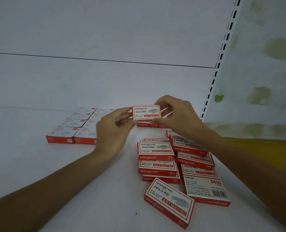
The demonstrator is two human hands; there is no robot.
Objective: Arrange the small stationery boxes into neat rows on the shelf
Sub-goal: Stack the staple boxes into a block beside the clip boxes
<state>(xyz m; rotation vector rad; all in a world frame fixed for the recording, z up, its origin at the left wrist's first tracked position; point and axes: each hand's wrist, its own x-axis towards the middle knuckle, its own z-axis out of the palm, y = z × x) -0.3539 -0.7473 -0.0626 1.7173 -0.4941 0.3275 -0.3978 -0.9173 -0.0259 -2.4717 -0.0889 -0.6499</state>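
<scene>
I hold one red-and-white staple box (146, 112) up above the white shelf (30, 164), its printed face toward me. My left hand (113, 131) pinches its left end and my right hand (175, 114) pinches its right end between thumb and fingers. Just under it lie other staple boxes (146, 125), partly hidden. To the left, paper-clip boxes (75, 127) lie in two neat rows. Nearer me, a loose heap of staple boxes (177, 158) overlaps itself, and one box (170, 202) lies skewed at the front.
The shelf's white back panel (105, 30) rises behind the boxes. A slotted upright (222, 51) runs along the right edge, with a stained wall (264, 64) beyond it. One box (205, 190) lies with its barcode side up.
</scene>
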